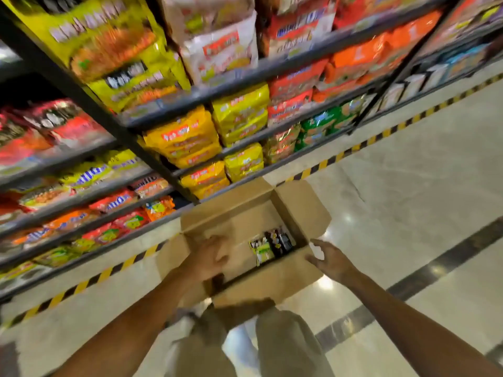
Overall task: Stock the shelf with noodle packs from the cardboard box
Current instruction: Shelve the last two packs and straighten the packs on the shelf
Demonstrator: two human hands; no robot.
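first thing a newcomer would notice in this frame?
Probably the shelves across the top and left, packed with bright yellow, red and orange noodle packs. Next, the open cardboard box on the floor at centre, a few packs left inside, with the left hand reaching in and the right hand at its right edge.
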